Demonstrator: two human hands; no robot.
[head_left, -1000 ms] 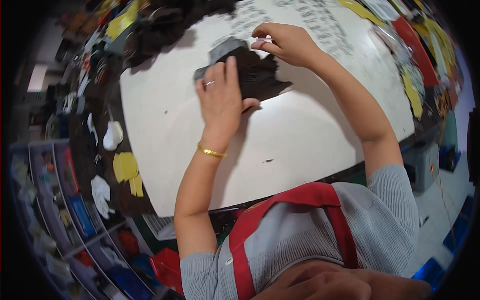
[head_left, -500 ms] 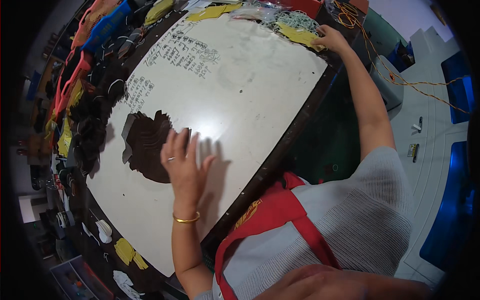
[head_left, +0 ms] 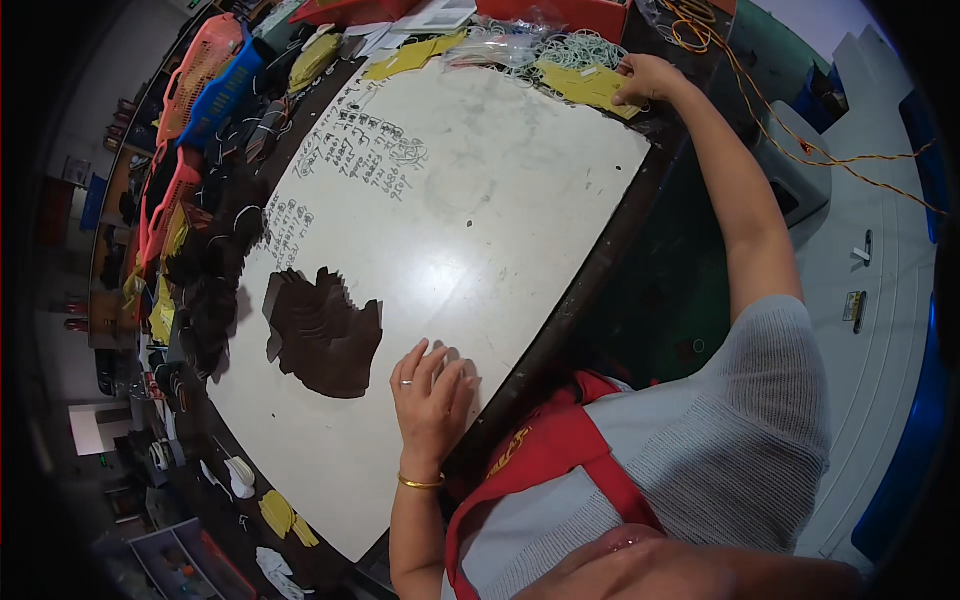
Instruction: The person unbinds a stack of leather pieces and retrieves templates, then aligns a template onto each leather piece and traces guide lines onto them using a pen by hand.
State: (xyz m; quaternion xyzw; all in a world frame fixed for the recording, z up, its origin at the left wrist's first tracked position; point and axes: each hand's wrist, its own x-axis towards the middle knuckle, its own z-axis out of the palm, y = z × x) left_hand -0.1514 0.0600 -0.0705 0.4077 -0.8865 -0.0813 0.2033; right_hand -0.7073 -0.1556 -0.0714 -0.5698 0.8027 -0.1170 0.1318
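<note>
Though flat, yellow pieces (head_left: 582, 86) uneven-edged (right hand (head_left: 652, 78) at one end)

We've got a big white table (head_left: 520, 180) with dark edges, glare (head_left: 442, 272) shining off its middle. Beside it we see dark green floor (head_left: 650, 320), plus a pale wall (head_left: 815, 22) top right. Bright patch (head_left: 92, 430) far left might be a window, too blurry.
</note>
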